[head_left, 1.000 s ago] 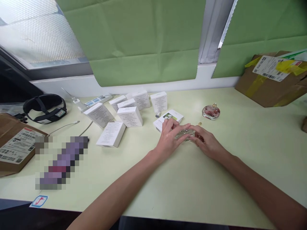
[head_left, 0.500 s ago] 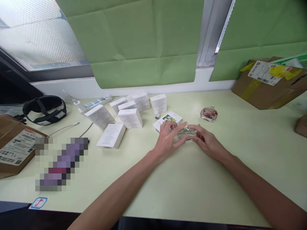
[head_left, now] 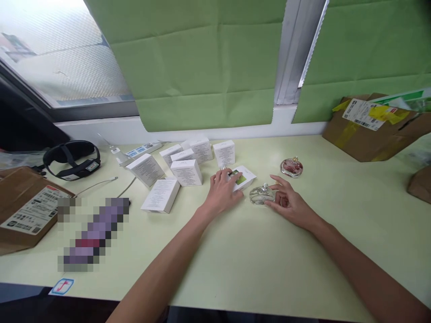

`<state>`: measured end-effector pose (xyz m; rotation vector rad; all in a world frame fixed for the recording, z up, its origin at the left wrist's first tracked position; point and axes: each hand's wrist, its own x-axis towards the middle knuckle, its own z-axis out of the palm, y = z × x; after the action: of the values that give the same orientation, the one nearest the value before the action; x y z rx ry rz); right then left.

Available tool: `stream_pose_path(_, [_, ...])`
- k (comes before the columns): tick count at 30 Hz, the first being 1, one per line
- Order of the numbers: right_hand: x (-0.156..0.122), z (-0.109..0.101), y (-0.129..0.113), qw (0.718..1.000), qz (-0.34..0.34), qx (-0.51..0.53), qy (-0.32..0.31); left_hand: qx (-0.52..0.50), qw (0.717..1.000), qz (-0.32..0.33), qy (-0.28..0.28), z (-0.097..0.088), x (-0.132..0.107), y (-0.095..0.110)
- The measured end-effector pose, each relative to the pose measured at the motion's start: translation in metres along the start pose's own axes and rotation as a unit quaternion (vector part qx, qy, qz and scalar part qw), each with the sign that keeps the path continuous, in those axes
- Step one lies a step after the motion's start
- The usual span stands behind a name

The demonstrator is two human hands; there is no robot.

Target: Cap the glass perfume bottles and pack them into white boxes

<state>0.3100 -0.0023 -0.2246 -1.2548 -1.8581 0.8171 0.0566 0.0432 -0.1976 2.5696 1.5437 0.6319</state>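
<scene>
My left hand (head_left: 222,192) lies with fingers spread at the left edge of a white box (head_left: 247,178) with a green picture, which lies flat. Just past its fingertips the top of a small silver cap (head_left: 223,167) shows; contact with it is hard to judge. A clear glass perfume bottle (head_left: 261,195) with a silvery nozzle lies on the table between my hands. On its right side, my right hand (head_left: 290,202) has its thumb at the bottle's edge and its index finger raised. Behind that hand lies a round red-patterned bottle (head_left: 291,167) with a gold top.
Several white boxes (head_left: 186,172) stand and lie left of my hands. Further left are a power strip (head_left: 143,150), a black head strap (head_left: 72,159), a pixelated purple object (head_left: 101,229) and a cardboard box (head_left: 30,211). Another cardboard box (head_left: 367,134) sits at the back right.
My left hand has left the glass bottle and moved left over the white box toward the silver cap. My right hand stays by the bottle, its fingers more apart. The view has shifted slightly.
</scene>
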Motion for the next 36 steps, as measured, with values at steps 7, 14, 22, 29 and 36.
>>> stream_pose_path(7, [0.0,0.0,-0.01,0.998,0.016,0.048,-0.024,-0.005,0.995,-0.099,0.021,-0.032,0.03,-0.016])
stream_pose_path(14, [-0.001,0.004,-0.016,0.997,0.016,0.059,-0.055,0.037,0.981,-0.171,-0.078,-0.021,0.073,-0.035])
stream_pose_path(22, [-0.001,0.005,-0.015,0.996,0.01,0.06,-0.058,-0.034,0.99,-0.115,-0.071,-0.048,0.075,-0.012])
stream_pose_path(29, [-0.002,0.003,-0.018,0.997,-0.024,0.071,-0.029,-0.29,0.946,0.058,-0.136,-0.094,0.053,0.041])
stream_pose_path(36, [-0.004,0.003,-0.011,0.998,-0.046,0.038,-0.026,-0.253,0.938,0.12,-0.204,-0.099,0.05,0.05])
